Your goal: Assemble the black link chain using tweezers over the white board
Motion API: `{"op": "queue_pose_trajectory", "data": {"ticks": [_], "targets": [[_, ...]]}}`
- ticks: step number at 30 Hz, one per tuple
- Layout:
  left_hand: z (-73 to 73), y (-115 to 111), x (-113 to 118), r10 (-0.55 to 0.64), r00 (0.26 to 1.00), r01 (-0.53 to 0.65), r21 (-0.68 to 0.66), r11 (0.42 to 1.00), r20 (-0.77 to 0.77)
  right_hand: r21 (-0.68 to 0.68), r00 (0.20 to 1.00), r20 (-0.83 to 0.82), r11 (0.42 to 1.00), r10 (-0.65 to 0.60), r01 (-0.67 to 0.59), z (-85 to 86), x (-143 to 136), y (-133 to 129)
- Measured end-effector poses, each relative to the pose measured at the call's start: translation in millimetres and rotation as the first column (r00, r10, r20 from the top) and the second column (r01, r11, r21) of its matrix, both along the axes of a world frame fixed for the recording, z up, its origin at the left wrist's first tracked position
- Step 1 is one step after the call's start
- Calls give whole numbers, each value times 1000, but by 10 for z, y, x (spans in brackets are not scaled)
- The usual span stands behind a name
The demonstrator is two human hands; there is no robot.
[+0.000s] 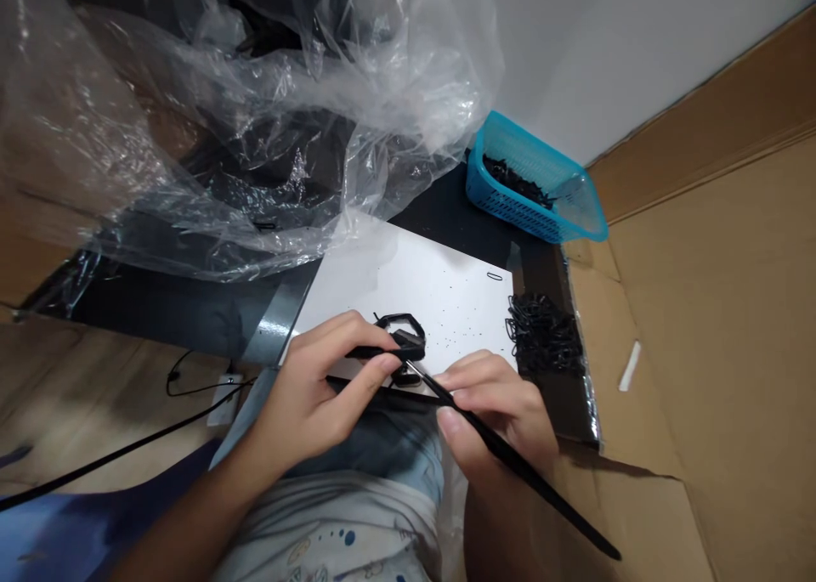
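Observation:
My left hand (337, 378) pinches a small black part (408, 344) between thumb and forefinger, over the near edge of a white sheet (382, 263). My right hand (497, 404) grips a slim black tool (510, 453) with a short metal tip. That tip touches or nearly touches the part beside my left thumb. Just behind the fingers sits a black angular ring-shaped piece (413, 320); whether it joins the held part I cannot tell. Dark specks dot the sheet. A thin black loop (495, 276) lies near its far right corner.
A heap of black loop-shaped pieces (545, 334) lies right of the sheet. Behind it stands a blue basket (541, 217) holding black bits. Clear plastic film (286, 106) covers the far left. Cardboard (720, 310) borders the right, and a power strip (224, 399) lies on the floor.

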State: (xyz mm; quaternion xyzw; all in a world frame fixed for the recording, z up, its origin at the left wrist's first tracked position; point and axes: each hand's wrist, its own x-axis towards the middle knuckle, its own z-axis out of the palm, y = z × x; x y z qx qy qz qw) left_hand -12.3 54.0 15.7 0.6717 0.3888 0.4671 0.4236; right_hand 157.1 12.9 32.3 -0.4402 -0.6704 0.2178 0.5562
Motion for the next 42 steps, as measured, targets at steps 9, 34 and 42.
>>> {"op": "queue_pose_trajectory", "data": {"ticks": [9, 34, 42], "targets": [[4, 3, 3, -17, 1000, 17, 15, 1000, 15, 2, 1000, 17, 1000, 8, -8, -40, -8, 49], [-1, 24, 5, -21, 960, 82, -211, 974, 280, -170, 864, -494, 985, -96, 12, -179, 212, 141], [-33, 45, 2, 46, 967, 1, -181, 984, 251, -154, 862, 377, 894, -340, 421, -403, 487, 13]]}}
